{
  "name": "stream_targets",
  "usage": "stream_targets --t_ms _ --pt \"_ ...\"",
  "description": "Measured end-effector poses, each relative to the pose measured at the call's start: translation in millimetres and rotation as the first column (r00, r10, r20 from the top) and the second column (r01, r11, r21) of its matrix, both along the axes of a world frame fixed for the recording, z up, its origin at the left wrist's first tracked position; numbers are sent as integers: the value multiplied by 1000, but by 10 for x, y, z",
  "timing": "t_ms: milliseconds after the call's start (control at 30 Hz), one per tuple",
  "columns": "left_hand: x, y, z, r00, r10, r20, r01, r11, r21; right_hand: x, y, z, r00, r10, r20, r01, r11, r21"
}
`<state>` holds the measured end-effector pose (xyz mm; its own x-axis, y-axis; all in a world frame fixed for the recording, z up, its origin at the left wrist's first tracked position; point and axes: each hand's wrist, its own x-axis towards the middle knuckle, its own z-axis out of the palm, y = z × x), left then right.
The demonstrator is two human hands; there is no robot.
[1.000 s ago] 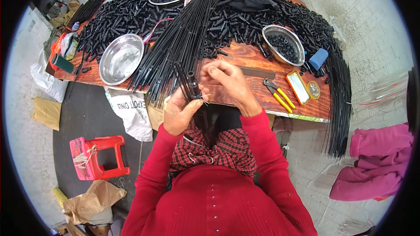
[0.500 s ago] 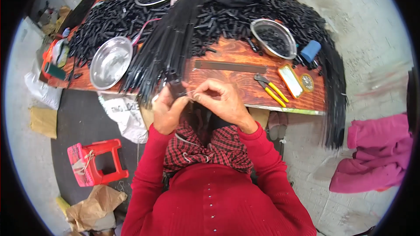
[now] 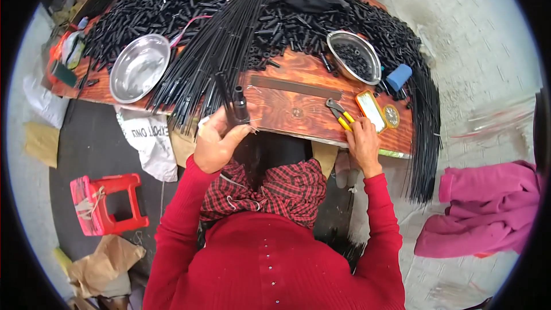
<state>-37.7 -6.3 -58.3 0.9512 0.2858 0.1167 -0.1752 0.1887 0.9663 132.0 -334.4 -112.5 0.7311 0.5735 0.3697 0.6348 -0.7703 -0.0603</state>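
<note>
Left hand (image 3: pixel 215 140) is closed around a small bundle of black tubes (image 3: pixel 238 106), held upright at the near edge of the wooden table (image 3: pixel 293 103). Right hand (image 3: pixel 363 140) is laid on the yellow-handled pliers (image 3: pixel 340 116) at the table edge; whether they are gripped cannot be told. Table is covered with black rods (image 3: pixel 212 51), loose black tube pieces and steel bowls (image 3: pixel 138 68). Concrete floor; red stool (image 3: pixel 106 204) at left, pink cloth (image 3: pixel 488 212) at right.
</note>
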Motion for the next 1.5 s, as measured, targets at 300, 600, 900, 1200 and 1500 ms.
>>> stream_targets --t_ms 300,600,900,1200,1500 --pt "-87 21 -68 999 21 38 -24 998 60 49 78 -90 845 149 -514 128 876 464" --pt "-100 19 -108 997 34 64 -38 997 67 -700 1297 887 155 766 -624 209 592 778" --pt "-165 11 -64 994 73 80 -83 988 132 -774 1738 778 627 699 -343 -262 605 752" --pt "-121 46 -88 997 42 69 -53 986 160 -719 1664 843 686 654 -320 -251 625 739" --pt "-84 -18 -21 995 37 88 -50 988 146 -774 1698 678 642 702 -308 -269 583 767"
